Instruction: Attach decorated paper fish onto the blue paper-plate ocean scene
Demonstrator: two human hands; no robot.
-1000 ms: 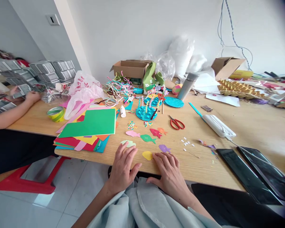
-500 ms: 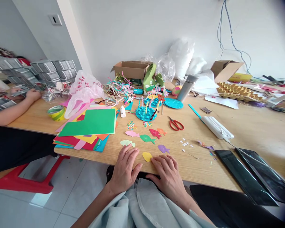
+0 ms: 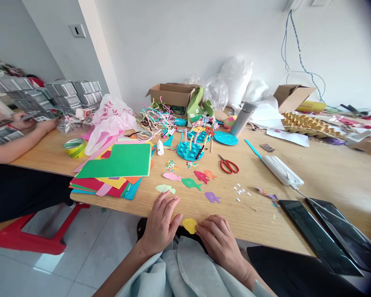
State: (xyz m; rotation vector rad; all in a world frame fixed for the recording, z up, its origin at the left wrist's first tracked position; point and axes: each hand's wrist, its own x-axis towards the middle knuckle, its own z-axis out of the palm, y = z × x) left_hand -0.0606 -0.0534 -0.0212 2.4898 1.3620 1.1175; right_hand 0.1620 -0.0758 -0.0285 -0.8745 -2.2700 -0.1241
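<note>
A pale wood counter (image 3: 336,173) runs beneath a plain white wall (image 3: 160,53), with a tiled floor (image 3: 92,251) and a red stool (image 3: 57,235) to the near left. Coloured paper sheets (image 3: 130,161) lie stacked on its left part, red-handled scissors (image 3: 229,166) right of the middle (another person's arm (image 3: 18,149) rests at the far left). The yellow paper fish (image 3: 190,226) is at the counter's near edge, its rounded end pointing left and its long axis running roughly left to right; its right end disappears behind fingers. The right hand (image 3: 219,237) pinches that end between its fingers, back of the hand up. The left hand (image 3: 162,218) lies palm down at the edge, fingers loosely together, thumb apart, fingertips just beside the pale green fish (image 3: 163,188).
</note>
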